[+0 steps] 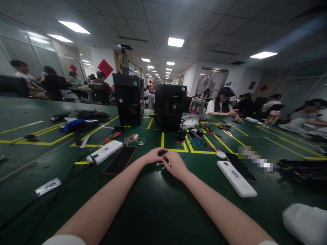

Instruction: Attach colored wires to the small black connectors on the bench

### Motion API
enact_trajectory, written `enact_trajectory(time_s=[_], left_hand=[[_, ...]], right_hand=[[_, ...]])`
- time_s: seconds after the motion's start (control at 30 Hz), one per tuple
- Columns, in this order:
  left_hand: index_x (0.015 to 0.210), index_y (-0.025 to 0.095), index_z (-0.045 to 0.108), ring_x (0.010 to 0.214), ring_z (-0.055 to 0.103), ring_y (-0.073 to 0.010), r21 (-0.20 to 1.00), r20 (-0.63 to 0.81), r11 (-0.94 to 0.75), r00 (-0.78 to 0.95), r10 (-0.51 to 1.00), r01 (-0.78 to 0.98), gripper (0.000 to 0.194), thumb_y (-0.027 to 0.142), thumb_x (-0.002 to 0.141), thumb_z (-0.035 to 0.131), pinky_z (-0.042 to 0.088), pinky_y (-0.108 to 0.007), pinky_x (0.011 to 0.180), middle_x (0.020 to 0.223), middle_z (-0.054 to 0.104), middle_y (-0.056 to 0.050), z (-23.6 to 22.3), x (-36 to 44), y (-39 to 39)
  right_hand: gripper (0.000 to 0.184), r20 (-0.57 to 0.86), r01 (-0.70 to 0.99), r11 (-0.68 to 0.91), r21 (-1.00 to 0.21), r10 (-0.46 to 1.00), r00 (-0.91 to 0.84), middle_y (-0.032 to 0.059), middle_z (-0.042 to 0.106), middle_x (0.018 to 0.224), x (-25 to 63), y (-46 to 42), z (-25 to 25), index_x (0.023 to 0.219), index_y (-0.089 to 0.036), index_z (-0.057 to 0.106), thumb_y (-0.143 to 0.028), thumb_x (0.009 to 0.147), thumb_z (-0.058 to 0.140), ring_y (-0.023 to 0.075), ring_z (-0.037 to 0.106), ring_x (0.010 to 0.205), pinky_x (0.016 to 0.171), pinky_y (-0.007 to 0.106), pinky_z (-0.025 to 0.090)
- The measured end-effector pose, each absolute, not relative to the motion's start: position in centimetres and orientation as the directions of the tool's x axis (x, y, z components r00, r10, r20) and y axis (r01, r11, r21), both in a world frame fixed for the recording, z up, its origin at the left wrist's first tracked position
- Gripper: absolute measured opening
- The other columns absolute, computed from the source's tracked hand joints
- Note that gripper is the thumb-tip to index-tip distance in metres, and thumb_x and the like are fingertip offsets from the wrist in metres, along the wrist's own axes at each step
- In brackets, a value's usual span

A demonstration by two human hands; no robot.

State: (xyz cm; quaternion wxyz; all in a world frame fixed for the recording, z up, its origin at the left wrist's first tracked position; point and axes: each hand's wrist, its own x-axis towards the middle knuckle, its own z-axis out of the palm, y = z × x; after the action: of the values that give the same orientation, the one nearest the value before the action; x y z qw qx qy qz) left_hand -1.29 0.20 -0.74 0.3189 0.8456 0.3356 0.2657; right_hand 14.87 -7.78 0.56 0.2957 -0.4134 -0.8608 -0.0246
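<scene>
Over the green table (153,211), my left hand (154,156) and my right hand (176,164) meet in the middle. The fingers of both are closed around a small dark part (161,153), too small and too much covered to name. Little bits lie on the tabletop just beneath the fingers, and a blue and red wire end shows beyond the right hand. Left of my left hand lies a dark phone (120,160) with an orange-brown edge. A bundle of coloured wires (198,140) spreads behind my right hand.
Two black computer cases (129,102) stand at the back. Nearby are a white basket (189,120), glasses (140,141), a red-handled screwdriver (113,136), and white power banks (236,178) on both sides. A cable (65,183) runs along the left. A co-worker (221,103) sits across, right.
</scene>
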Motion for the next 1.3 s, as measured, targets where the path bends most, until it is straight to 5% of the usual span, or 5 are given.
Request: enact_trajectory(time_s=[0.1, 0.3, 0.53, 0.8, 1.3], left_hand=[[0.116, 0.016, 0.052, 0.105, 0.052, -0.0209, 0.745, 0.197, -0.555, 0.672, 0.714, 0.371, 0.052, 0.028, 0.067, 0.063, 0.038, -0.031, 0.093, 0.116, 0.056, -0.007, -0.4, -1.7, 0.3], [0.094, 0.013, 0.062, 0.084, 0.057, -0.0214, 0.667, 0.275, -0.558, 0.532, 0.801, 0.494, 0.036, 0.034, 0.065, 0.064, 0.044, -0.030, 0.077, 0.091, 0.062, -0.007, -1.0, -0.7, 0.0], [0.093, 0.014, 0.059, 0.077, 0.056, -0.0177, 0.674, 0.323, -0.592, 0.544, 0.774, 0.442, 0.032, 0.030, 0.066, 0.063, 0.044, -0.026, 0.070, 0.085, 0.061, -0.003, -1.3, -0.2, -0.3], [0.096, 0.014, 0.060, 0.082, 0.057, -0.0193, 0.679, 0.307, -0.599, 0.577, 0.757, 0.425, 0.035, 0.028, 0.064, 0.064, 0.044, -0.028, 0.075, 0.090, 0.062, -0.004, -1.4, -0.2, 0.1], [0.098, 0.015, 0.063, 0.089, 0.058, -0.0209, 0.642, 0.299, -0.625, 0.606, 0.738, 0.444, 0.039, 0.034, 0.065, 0.067, 0.043, -0.030, 0.082, 0.097, 0.064, -0.006, -1.2, -0.4, 0.1]], right_hand=[[0.012, 0.583, 0.769, 0.577, -0.275, 0.736, -0.343, 0.0056, 0.055, 0.087, 15.5, -7.0, 0.1, 0.089, -0.017, 0.054, -0.019, 0.082, 0.044, 0.0173, 0.048, 0.085, 0.077, 0.031, 0.036], [0.016, 0.573, 0.785, 0.479, -0.393, 0.795, -0.198, 0.0054, 0.054, 0.091, 15.6, -5.7, -0.7, 0.091, -0.017, 0.054, -0.023, 0.083, 0.043, 0.0178, 0.048, 0.089, 0.079, 0.031, 0.035], [0.020, 0.583, 0.850, 0.418, -0.319, 0.794, -0.172, 0.0062, 0.051, 0.100, 14.8, -5.4, -0.9, 0.095, -0.018, 0.054, -0.021, 0.077, 0.046, 0.0192, 0.043, 0.097, 0.084, 0.033, 0.031], [0.008, 0.576, 0.873, 0.371, -0.316, 0.806, -0.134, 0.0039, 0.052, 0.088, 14.2, -4.2, -1.3, 0.080, -0.018, 0.052, -0.019, 0.075, 0.046, 0.0188, 0.044, 0.089, 0.079, 0.031, 0.032], [0.014, 0.621, 0.783, 0.360, -0.507, 0.783, 0.042, 0.0067, 0.051, 0.089, 14.3, -4.2, -1.1, 0.086, -0.016, 0.048, -0.017, 0.080, 0.036, 0.0182, 0.046, 0.086, 0.078, 0.033, 0.034]])
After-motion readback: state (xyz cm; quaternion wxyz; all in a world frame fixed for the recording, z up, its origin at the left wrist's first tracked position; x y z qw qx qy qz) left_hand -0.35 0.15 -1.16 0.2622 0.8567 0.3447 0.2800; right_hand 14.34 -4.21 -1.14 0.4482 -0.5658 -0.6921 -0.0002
